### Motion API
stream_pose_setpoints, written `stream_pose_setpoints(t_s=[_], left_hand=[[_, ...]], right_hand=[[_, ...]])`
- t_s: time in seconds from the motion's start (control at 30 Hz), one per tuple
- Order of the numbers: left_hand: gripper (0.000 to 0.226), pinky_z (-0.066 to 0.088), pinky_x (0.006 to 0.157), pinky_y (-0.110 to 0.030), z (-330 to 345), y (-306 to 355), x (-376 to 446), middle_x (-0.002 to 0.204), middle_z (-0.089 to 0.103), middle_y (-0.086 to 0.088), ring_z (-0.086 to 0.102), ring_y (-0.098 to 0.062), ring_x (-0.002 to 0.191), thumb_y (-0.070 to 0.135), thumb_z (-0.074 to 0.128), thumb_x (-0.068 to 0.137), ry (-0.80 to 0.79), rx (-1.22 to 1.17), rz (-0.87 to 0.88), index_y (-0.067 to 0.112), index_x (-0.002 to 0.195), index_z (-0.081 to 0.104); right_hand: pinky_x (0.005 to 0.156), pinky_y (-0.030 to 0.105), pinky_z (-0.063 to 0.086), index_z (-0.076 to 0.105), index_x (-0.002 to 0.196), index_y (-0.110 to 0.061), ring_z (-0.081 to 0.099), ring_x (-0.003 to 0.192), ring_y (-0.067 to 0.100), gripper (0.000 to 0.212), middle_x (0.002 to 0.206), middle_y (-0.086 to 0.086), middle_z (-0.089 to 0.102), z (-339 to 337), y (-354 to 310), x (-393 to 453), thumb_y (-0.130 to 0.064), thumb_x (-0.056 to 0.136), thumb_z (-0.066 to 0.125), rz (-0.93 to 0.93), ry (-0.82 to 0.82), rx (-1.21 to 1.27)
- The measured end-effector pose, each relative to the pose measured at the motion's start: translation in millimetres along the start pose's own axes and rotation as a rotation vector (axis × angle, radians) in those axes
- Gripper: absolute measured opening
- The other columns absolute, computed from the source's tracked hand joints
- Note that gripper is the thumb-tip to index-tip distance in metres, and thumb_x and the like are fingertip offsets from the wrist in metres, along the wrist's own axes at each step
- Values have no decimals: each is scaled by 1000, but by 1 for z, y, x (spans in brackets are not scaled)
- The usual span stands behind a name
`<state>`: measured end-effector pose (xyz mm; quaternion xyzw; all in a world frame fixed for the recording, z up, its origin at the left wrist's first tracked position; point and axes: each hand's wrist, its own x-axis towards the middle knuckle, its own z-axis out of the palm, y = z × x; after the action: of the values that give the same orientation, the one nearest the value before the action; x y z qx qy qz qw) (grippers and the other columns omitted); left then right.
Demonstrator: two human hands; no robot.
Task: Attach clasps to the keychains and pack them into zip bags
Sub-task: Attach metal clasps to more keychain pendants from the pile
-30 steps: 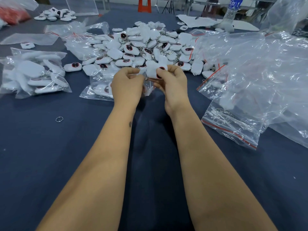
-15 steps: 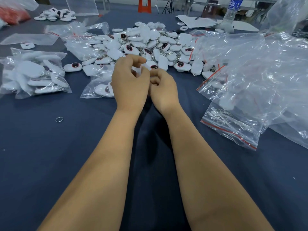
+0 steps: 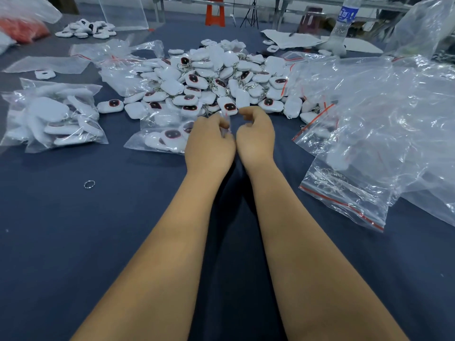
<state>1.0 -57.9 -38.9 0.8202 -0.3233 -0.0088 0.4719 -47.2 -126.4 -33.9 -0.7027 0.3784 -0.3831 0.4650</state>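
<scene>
While both hands work close together just short of the keychain heap (image 3: 211, 77), the left hand (image 3: 209, 143) has its fingers curled round a scrap of clear film, seemingly the mouth of a small zip bag (image 3: 227, 121); what else it holds is hidden. Right hand (image 3: 256, 141): fingers curled, thumb and forefinger nearly meeting; whether they pinch anything cannot be told. Holding the work near the heap probably keeps each reach short. Packed bags: one (image 3: 160, 140) just left of the left hand, one fuller (image 3: 54, 116) at far left, likely set aside as finished. Empty zip bags with red seals (image 3: 344, 200) lie piled to the right, within reach. One loose split ring (image 3: 89, 184) sits apart on the cloth. Surface: dark blue cloth-covered table (image 3: 73, 242). Room: water bottle (image 3: 343, 18), papers (image 3: 290, 40), orange stool (image 3: 215, 11) beyond, workshop-like.
</scene>
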Motion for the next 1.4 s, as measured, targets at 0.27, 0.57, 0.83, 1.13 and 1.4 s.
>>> stream_pose_setpoints(t_s=[0.27,0.57,0.83,1.13,1.4], left_hand=[[36,35,81,-32,-7,-14,9,126,41,-10,40,-28,116,7,51,85,70,255,-78,16,119,59],[34,22,109,-40,-10,-8,11,149,26,-14,26,-34,132,26,52,90,99,327,-233,16,122,58],[37,35,91,-25,-9,2,2,140,30,-12,40,-24,116,-4,45,76,360,-43,154,10,106,62],[43,51,76,-16,-5,3,2,104,63,6,60,-5,86,-4,50,89,-121,-580,-98,19,126,54],[41,55,71,-28,-10,-6,2,95,71,-4,65,-14,76,-9,61,80,-176,-641,-147,19,109,65]], right_hand=[[100,40,29,27,151,-35,33,126,30,62,140,7,41,15,4,42,-17,94,44,-167,-302,-708],[86,33,25,53,124,-30,39,117,28,32,127,5,50,20,14,41,-31,92,53,-218,-198,-700],[84,30,50,54,120,-15,59,97,22,46,118,10,55,1,10,18,0,79,65,-84,-95,-80],[90,39,55,53,117,-16,65,99,23,52,113,9,66,-17,7,-6,20,79,51,102,-76,572],[90,42,56,64,108,-7,69,99,27,43,107,14,71,-15,3,-9,18,79,44,118,-130,454]])
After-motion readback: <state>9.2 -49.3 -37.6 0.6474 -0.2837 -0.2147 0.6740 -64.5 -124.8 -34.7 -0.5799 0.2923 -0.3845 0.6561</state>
